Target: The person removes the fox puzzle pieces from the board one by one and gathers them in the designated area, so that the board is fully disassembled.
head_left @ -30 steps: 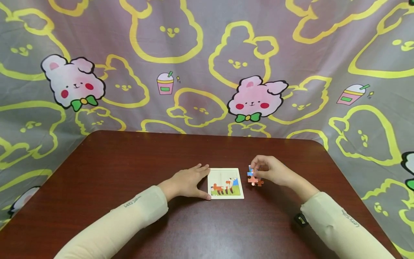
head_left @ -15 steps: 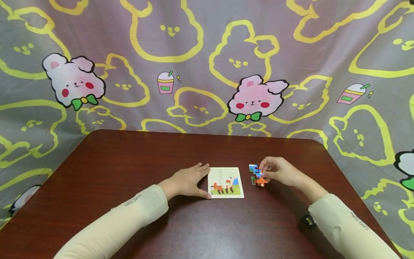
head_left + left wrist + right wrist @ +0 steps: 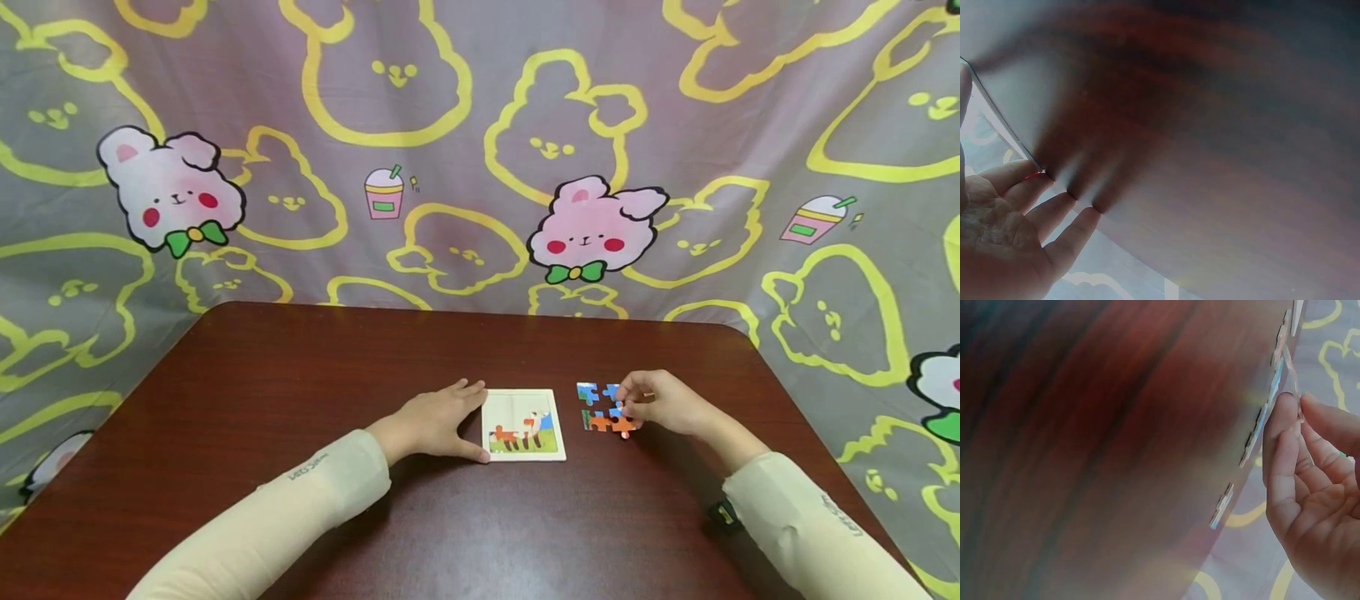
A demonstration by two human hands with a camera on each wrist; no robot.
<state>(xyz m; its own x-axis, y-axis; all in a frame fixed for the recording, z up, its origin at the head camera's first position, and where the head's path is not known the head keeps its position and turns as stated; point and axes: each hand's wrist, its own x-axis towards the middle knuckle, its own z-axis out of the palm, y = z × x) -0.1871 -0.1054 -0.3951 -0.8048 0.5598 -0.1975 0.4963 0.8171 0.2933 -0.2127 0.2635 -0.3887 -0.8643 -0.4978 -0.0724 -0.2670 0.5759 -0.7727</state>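
A square white-rimmed puzzle tray (image 3: 528, 457) lies on the table, its lower part filled with pieces of a fox picture and its upper part bare. My left hand (image 3: 431, 421) rests at the tray's left edge, fingers and thumb spread straight along it. To the right, my right hand (image 3: 663, 404) pinches a jigsaw piece (image 3: 1292, 369) between thumb and fingertips; in the right wrist view the piece stands tilted above the others. Close by lie a blue sky piece (image 3: 587, 392), an orange piece (image 3: 597, 422) and another blue piece (image 3: 611, 392), partly behind the fingers.
The dark brown wooden table (image 3: 315, 358) has rounded far corners. Behind and beside it hangs a grey curtain (image 3: 450, 108) printed with yellow outlines and rabbit faces. A dark strap (image 3: 724, 515) shows under the right sleeve.
My right hand has moved right and slightly nearer, and the clustered pieces now lie spread apart, with the blue one left behind. The left hand and the tray stay in place.
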